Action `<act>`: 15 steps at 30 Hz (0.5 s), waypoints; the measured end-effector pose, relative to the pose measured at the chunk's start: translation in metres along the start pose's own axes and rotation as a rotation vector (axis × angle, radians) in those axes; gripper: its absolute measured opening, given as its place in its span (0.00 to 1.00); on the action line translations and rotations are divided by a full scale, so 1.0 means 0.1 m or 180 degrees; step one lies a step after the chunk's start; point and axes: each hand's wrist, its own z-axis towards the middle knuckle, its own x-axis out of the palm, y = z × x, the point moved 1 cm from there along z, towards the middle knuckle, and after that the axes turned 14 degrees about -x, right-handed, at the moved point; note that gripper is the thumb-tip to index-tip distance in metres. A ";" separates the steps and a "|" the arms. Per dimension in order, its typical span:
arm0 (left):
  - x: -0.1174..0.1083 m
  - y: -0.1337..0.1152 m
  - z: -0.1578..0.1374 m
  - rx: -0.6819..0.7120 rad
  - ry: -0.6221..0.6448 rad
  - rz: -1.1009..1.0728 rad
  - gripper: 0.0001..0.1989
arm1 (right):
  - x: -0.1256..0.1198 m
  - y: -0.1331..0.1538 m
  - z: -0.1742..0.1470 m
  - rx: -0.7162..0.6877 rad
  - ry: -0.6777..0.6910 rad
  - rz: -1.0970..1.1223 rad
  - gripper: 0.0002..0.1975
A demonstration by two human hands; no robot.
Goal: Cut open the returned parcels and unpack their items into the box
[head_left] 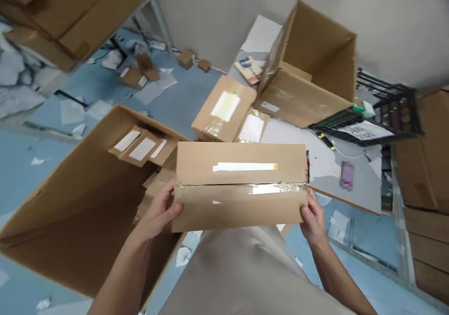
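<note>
A long, flat cardboard box point(242, 212) is held level in front of my body, with clear tape along its middle seam and white label strips on top. My left hand point(162, 212) grips its left end, thumb on the upper face. At the opposite end my right hand point(313, 217) is closed round the edge in the same way. To the left stands a large open carton point(70, 202), with several small labelled boxes point(142, 149) inside near its far side. Beyond the held box, a taped box point(206, 111) with a pale label rests by the table.
On the white table point(291, 139) stand an open carton point(305, 95), a book point(249, 69), a yellow-black cutter point(326, 141) and a black crate point(372, 118). Stacked boxes point(428, 188) line the right side. Paper scraps and small boxes point(185, 58) lie on the blue floor.
</note>
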 end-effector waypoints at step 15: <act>2.62 -0.25 2.14 -0.0183 0.0409 0.0761 0.36 | -1.46 -1.92 -0.02 0.0812 -0.1406 0.0303 0.20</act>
